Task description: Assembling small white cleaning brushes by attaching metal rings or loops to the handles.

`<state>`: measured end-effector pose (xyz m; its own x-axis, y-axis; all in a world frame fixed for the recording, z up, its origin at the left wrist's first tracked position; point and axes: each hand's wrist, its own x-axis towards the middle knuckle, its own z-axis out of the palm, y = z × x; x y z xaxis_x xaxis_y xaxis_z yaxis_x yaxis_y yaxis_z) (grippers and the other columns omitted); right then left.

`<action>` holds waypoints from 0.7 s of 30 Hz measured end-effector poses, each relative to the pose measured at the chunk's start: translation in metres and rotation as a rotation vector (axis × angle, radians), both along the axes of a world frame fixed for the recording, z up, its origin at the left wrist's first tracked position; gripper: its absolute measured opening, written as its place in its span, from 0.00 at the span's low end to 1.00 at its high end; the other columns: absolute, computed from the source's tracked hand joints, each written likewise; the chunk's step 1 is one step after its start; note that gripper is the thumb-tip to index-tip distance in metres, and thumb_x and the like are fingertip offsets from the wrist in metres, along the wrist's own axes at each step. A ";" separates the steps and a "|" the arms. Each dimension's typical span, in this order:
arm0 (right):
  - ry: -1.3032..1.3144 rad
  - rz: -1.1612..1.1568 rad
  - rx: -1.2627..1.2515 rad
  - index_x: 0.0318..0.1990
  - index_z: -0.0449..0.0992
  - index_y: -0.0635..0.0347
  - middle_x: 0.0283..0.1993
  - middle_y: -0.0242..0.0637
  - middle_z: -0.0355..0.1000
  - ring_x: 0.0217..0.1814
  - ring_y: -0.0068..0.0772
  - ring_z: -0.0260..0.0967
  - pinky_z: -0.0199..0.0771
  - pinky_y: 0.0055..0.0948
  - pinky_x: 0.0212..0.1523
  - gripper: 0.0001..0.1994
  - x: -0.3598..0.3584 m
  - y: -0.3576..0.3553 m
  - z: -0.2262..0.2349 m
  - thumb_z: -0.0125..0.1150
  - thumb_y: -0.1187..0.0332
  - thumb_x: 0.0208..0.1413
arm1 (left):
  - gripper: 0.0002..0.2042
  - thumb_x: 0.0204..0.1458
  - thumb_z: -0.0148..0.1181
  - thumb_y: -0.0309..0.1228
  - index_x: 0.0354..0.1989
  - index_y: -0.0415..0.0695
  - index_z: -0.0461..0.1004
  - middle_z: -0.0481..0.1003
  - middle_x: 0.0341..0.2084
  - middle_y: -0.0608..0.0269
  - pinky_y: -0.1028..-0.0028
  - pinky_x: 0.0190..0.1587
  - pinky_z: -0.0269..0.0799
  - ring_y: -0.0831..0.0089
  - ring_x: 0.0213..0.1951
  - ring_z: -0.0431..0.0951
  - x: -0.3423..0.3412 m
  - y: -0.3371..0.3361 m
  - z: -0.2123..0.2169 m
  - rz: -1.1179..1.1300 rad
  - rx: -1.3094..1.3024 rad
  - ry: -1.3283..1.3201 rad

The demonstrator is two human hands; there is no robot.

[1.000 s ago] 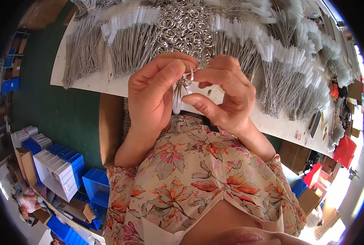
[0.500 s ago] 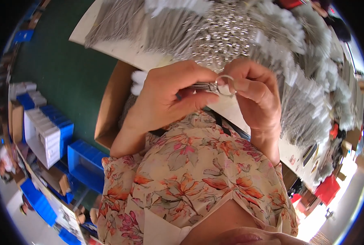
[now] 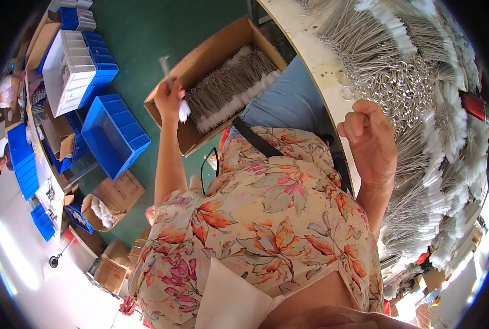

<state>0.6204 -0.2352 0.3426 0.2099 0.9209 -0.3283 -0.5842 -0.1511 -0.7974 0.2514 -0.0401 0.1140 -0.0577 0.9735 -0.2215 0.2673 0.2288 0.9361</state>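
My left hand (image 3: 169,100) is at the left side of an open cardboard box (image 3: 155,112), closed around a small bundle of wire-stemmed brushes (image 3: 184,111). White bristles stick out below the fist, and a silvery, motion-blurred end (image 3: 165,64) points up. Inside the box lie rows of similar brushes (image 3: 228,85) with grey stems and white tips. My right hand (image 3: 372,143) hovers at the table's edge with loosely bent fingers and nothing visible in them. Just beyond it a few loose metal rings (image 3: 347,94) lie beside a heap of ring-ended stems (image 3: 401,90).
The pale table (image 3: 305,33) curves along the right, piled with more brushes (image 3: 414,203). At the left stand a blue bin (image 3: 115,137), a white bin (image 3: 69,71) and a smaller carton (image 3: 118,197) on the green floor (image 3: 140,27). My denim-covered leg (image 3: 288,98) is beside the box.
My left hand has carried the brush bundle left and away from the right hand, to the box. My right hand has let go of the ring and moved right. The view has swung left.
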 end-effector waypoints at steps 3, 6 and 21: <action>0.002 -0.060 -0.025 0.44 0.67 0.68 0.24 0.29 0.60 0.28 0.22 0.55 0.58 0.26 0.37 0.17 0.000 0.000 -0.001 0.49 0.62 0.56 | 0.15 0.48 0.58 0.32 0.42 0.35 0.71 0.75 0.28 0.58 0.74 0.34 0.72 0.70 0.31 0.77 -0.055 -0.032 -0.091 0.184 -0.142 0.248; 0.066 -0.025 -0.012 0.42 0.68 0.67 0.24 0.28 0.59 0.28 0.22 0.55 0.58 0.26 0.37 0.15 -0.002 0.001 -0.002 0.50 0.63 0.55 | 0.19 0.48 0.57 0.35 0.46 0.35 0.69 0.74 0.38 0.48 0.68 0.45 0.70 0.59 0.42 0.75 -0.141 -0.099 -0.182 0.012 -0.221 0.912; 0.136 -0.256 -0.006 0.37 0.70 0.65 0.24 0.28 0.63 0.29 0.19 0.58 0.59 0.21 0.33 0.09 0.028 -0.021 0.002 0.49 0.69 0.54 | 0.12 0.55 0.49 0.30 0.43 0.36 0.70 0.74 0.35 0.57 0.74 0.39 0.71 0.71 0.35 0.74 0.036 0.125 0.057 0.265 0.537 -0.044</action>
<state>0.6485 -0.2565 0.3446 0.3892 0.8414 -0.3748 -0.7055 0.0107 -0.7086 0.2878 0.0846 0.1708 -0.3158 0.9036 0.2895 0.2237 -0.2256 0.9482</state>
